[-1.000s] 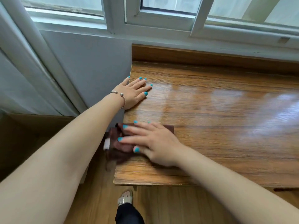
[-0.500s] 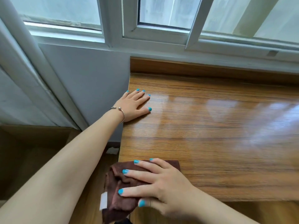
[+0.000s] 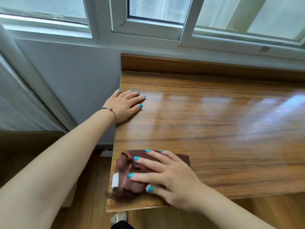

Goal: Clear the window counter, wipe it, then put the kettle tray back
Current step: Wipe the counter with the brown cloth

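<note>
The wooden window counter [image 3: 214, 129] runs under the window, glossy with light reflections. A brown cloth [image 3: 130, 179] with a white tag lies bunched at the counter's near left corner. My right hand [image 3: 168, 177] presses flat on top of the cloth, fingers spread. My left hand [image 3: 125, 104] rests palm down on the counter's left edge, farther back, holding nothing; a bracelet is on its wrist. No kettle or tray is in view.
A white window frame [image 3: 148, 28] and grey wall [image 3: 74, 76] bound the counter at the back and left. A raised wooden lip [image 3: 198, 66] runs along the back. Wooden floor [image 3: 85, 204] and my shoe [image 3: 118, 218] are below the near left corner.
My right hand has slid the cloth along the near left corner, from overhanging the left edge back onto the counter. The left hand has stayed planted. The view has shifted.
</note>
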A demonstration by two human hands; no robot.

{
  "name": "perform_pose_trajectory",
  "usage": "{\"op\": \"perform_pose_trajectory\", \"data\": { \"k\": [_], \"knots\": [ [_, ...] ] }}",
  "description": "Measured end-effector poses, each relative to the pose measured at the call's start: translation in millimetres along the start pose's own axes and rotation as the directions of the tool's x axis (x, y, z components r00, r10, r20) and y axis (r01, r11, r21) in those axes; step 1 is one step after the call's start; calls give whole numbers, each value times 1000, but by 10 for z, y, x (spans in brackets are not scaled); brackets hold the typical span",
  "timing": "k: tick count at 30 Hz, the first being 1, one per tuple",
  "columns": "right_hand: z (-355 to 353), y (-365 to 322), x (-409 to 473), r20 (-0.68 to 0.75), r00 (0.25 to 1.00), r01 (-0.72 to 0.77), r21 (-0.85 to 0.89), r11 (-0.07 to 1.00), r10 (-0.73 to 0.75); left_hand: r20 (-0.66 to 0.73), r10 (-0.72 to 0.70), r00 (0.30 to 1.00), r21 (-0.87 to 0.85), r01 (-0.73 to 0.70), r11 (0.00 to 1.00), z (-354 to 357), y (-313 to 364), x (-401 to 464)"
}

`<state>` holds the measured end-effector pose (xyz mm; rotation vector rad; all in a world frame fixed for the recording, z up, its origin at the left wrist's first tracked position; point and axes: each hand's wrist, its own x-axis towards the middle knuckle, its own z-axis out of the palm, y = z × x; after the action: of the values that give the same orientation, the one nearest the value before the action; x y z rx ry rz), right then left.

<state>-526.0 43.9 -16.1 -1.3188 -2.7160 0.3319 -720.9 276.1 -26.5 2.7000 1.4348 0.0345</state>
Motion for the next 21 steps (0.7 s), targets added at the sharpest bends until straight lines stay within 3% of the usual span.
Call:
{"op": "perform_pose_trajectory", "data": {
  "k": [3,6,12,16,18,21],
  "knots": [
    [-30,111,-412,42,998,49,-54,997,-47,22,-46,999,42,45,998,-91,99,47],
    [-129,338,-292,104,995,-8,44,999,3,13,-112,994,21,112,994,-187,298,168],
    [-356,1268,822,-9,957,-291,-19,956,291,-76,-221,972,-256,195,947,-25,364,394],
    [-431,1630,1513,-57,836,-548,-98,830,545,-248,-262,933,-254,198,947,98,377,425],
    [-434,1584,1531,-64,825,-565,-69,822,562,-274,-266,924,-248,199,948,112,383,413],
    [-392,1333,1062,-34,869,-491,60,869,493,-277,-269,922,-247,202,948,135,384,389]
  ]
}}
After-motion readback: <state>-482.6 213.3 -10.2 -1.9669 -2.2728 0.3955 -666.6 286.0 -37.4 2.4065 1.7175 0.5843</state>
